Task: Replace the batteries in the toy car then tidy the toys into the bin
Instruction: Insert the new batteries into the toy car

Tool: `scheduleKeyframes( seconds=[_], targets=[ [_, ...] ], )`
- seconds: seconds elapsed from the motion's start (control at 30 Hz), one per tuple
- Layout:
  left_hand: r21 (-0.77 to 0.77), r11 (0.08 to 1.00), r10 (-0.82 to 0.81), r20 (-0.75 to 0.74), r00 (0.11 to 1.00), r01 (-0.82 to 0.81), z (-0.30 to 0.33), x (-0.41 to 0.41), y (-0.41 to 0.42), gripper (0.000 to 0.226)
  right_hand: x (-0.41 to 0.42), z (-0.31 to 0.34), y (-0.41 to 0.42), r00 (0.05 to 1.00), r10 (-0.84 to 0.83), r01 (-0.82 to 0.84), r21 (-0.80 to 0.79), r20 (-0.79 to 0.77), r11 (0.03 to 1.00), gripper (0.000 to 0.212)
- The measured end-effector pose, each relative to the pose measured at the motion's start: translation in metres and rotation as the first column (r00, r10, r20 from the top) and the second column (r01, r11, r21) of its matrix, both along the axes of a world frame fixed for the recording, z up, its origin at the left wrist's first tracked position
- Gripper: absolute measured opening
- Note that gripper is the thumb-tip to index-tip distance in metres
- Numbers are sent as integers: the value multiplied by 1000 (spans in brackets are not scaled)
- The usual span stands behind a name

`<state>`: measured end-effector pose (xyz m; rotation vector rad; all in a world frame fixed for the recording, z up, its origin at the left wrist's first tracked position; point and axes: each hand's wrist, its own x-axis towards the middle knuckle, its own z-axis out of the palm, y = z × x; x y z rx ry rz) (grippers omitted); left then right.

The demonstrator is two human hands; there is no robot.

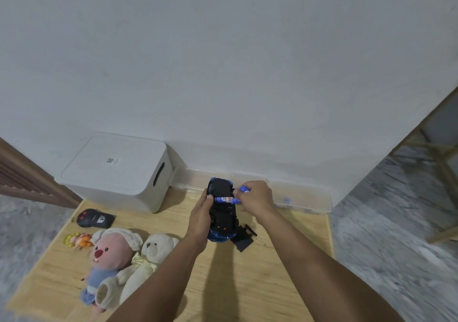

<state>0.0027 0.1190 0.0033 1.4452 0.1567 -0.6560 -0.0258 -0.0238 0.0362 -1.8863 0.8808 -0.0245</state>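
Observation:
A blue and black toy car [222,212] lies upside down on the wooden mat, nose toward the wall. My left hand [202,214] grips its left side, thumb on the end of a blue battery [224,199] that lies across the underside. My right hand [255,196] pinches that battery's other end and holds a second blue battery [244,188] in its fingers. The black battery cover [243,241] and a small screwdriver [259,238] lie beside the car. A white lidded bin [116,173] stands at the wall to the left.
A black remote control [95,218], a small yellow-orange figure [78,240], a pink plush [109,259] and a white teddy bear [146,264] lie on the mat's left. A clear plastic tray [304,198] runs along the wall. A wooden frame [436,163] stands at right.

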Motion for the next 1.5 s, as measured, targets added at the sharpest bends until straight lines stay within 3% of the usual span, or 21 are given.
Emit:
scheduleKeyframes(
  seconds=[0.1,0.17,0.23,0.37,0.53,0.6,0.77,0.93,1.07,1.33,1.43,1.5],
  targets=[
    [-36,999,16,-81,997,-19,4,2,2,32,-3,10,-10,982,-184,181,456,-39,871,13],
    [-38,998,36,-136,990,-41,6,2,1,32,-8,13,-17,975,-203,213,610,-87,763,19],
    [-27,998,45,-176,983,-50,8,2,1,33,-12,9,-21,979,-179,195,669,-93,718,19],
    [-40,999,19,-194,981,-27,11,3,-2,33,-14,0,-19,993,-64,104,528,-95,843,9],
    [-56,998,-40,-149,988,32,14,3,-6,33,-9,-7,-16,997,-56,69,413,-44,908,53],
    [-43,998,-46,-94,994,43,14,4,-5,30,-7,-7,-17,999,-29,34,407,-18,913,58],
    [-29,998,-50,-86,995,48,17,2,-5,26,-4,-12,-18,1000,22,-22,350,3,937,48],
    [-27,999,-37,-84,996,35,15,0,-5,26,-2,-15,-13,999,22,-29,238,32,971,51],
    [-18,999,-41,-67,997,40,14,1,-6,26,-2,-19,-10,999,14,-24,192,52,981,35],
    [-3,999,-51,-40,998,51,9,-2,-9,23,-3,-17,-10,1000,17,-15,80,-15,997,45],
    [-10,1000,-17,-60,998,17,10,-3,-11,21,-5,-11,-10,999,14,-9,128,-37,992,42],
    [-11,1000,-7,-78,997,6,12,0,-13,21,-8,-4,-13,998,-37,51,257,-57,965,29]
  ],
)
